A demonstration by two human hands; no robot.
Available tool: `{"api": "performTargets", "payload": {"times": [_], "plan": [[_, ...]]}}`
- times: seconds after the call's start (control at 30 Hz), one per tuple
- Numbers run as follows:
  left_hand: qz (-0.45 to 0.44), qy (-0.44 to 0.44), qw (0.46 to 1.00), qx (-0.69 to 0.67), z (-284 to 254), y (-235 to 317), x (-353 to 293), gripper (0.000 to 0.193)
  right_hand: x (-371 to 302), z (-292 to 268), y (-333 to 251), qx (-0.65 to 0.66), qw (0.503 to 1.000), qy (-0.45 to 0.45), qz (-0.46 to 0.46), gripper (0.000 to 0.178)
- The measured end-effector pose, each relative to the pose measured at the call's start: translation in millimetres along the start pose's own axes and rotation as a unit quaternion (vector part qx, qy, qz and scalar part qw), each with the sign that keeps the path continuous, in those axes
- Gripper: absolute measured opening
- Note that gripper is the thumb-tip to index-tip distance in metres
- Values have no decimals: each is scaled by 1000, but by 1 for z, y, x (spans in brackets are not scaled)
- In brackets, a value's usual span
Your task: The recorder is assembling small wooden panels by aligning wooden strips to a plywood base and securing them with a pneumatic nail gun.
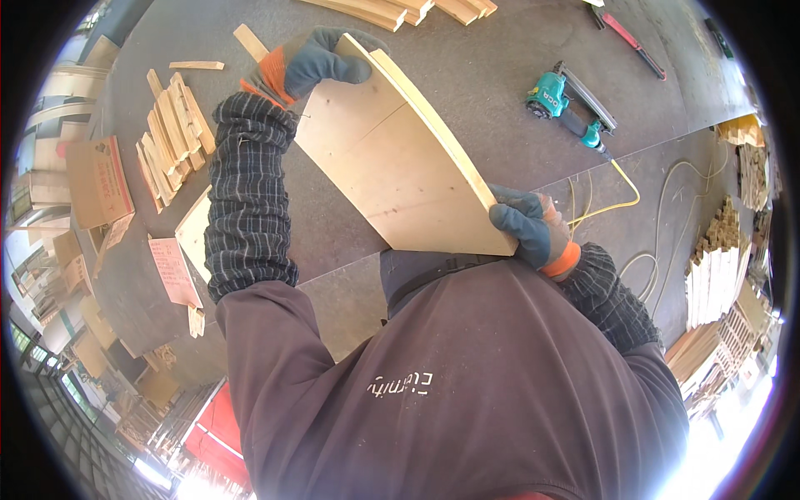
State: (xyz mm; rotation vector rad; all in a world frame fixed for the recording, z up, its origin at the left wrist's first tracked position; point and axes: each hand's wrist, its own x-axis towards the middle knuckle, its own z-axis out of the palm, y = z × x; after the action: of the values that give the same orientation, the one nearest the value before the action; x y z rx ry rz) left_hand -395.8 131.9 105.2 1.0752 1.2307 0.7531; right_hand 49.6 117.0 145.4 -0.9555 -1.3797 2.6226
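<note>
A pale plywood panel (392,158) is held tilted up in front of my body, with a lighter wooden strip (446,133) running along its far edge. My left hand (321,67), in a grey-blue and orange work glove, grips the panel's upper left corner. At the lower right corner my right hand (529,221), gloved the same way, has its fingers wrapped over the edge. The thumbs are partly hidden. Beyond the panel, a teal nail gun (558,100) lies on the grey worktable (492,92), with a yellow air hose (625,192) attached.
Loose wooden strips (177,129) are piled on the left, beside a cardboard box (98,182) and a pink paper sheet (175,271). More timber lengths (367,10) lie at the far edge. A red-handled tool (633,43) rests far right; stacked wood (712,271) stands at right.
</note>
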Motion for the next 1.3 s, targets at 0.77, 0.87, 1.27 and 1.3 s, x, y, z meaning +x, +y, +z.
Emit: {"api": "performTargets", "payload": {"times": [0.77, 0.87, 1.27, 1.3], "plan": [[-220, 21, 898, 380, -24, -10, 110, 67, 93, -292, 45, -690, 624, 357, -90, 73], [-248, 17, 877, 411, -18, -27, 136, 73, 93, -302, 49, -721, 589, 351, -97, 77], [-305, 6, 838, 453, -14, -57, 167, 95, 23, -168, 20, -405, 893, 172, -95, 27], [-293, 8, 838, 461, -15, -59, 169, 95, 23, -153, 20, -367, 915, 159, -51, 26]]}}
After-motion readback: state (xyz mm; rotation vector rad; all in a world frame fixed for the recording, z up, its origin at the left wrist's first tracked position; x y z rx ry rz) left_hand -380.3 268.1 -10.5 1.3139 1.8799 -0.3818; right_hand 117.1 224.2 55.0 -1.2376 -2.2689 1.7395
